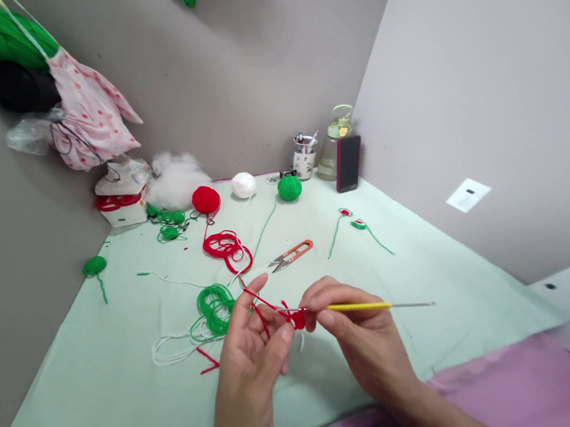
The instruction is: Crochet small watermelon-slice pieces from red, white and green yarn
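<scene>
My left hand (255, 342) pinches a small piece of red crochet work (298, 320) between thumb and fingers. A strand of red yarn (263, 298) runs over its raised index finger and leads back to a loose red coil (224, 244) on the table. My right hand (362, 332) is closed round a yellow-handled crochet hook (360, 306), held nearly level. One metal end of the hook meets the red piece; the other points right, free. My fingers partly hide the stitches. Just behind the hands lie loose green yarn loops (216, 309) over white strands (168, 349).
Orange-handled thread snips (292, 255) lie beyond my hands. Red (205, 200), white (244, 185) and green yarn balls (289, 188) sit along the back. A phone (348, 163) leans by a bottle (328, 155) and pen cup (304, 159). Two small crocheted pieces (358, 224) lie right.
</scene>
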The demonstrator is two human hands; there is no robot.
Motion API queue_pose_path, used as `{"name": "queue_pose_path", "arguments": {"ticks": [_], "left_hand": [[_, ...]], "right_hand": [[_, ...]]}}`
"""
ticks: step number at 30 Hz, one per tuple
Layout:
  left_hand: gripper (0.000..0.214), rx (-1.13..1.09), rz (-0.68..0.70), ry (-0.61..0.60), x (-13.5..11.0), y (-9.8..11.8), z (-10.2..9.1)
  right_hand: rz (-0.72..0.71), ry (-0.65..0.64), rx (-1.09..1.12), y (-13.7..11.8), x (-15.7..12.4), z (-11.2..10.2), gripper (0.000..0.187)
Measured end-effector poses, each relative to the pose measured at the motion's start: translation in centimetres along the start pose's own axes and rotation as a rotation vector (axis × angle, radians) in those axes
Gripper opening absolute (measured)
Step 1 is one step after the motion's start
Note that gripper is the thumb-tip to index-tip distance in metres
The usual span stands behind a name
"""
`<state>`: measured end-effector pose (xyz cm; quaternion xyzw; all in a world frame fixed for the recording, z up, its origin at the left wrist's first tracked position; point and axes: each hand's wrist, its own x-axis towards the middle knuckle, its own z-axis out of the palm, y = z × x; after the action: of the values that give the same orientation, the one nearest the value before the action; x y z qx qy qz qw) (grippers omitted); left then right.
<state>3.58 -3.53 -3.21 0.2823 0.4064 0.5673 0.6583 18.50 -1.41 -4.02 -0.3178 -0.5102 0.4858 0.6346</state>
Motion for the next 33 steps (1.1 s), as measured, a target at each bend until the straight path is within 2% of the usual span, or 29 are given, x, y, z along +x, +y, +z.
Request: {"name": "queue_pose_path", "arguments": {"ticks": [9,12,20,29,33], "left_hand": [[0.092,0.017,0.056,-0.016,-0.1,0.3,0.4],[0.091,0.054,0.084,-0.003,-0.1,0.4,0.5],[0.068,0.034,0.093,0.020,-0.1,0.9,0.3],[0.079,-0.023,0.077,0.023,0.1,1.3,1.0],[0.081,-0.057,0.008,-0.013,0.2,1.3,0.8]], "right_hand": [[-0.040,-0.046,-0.122,-0.2,0.1,-0.1,0.006],[-0.016,-0.050,-0.134,-0.3,0.0,0.0,0.004],[-0.029,-0.058,-0.171,-0.7,0.2,0.1,0.022],[-0.238,-0.103,-0.385,-1.2,-0.5,0.5,0.028],[-0.190,-0.092,-0.340,-1.1,-0.5,0.5,0.025]]}}
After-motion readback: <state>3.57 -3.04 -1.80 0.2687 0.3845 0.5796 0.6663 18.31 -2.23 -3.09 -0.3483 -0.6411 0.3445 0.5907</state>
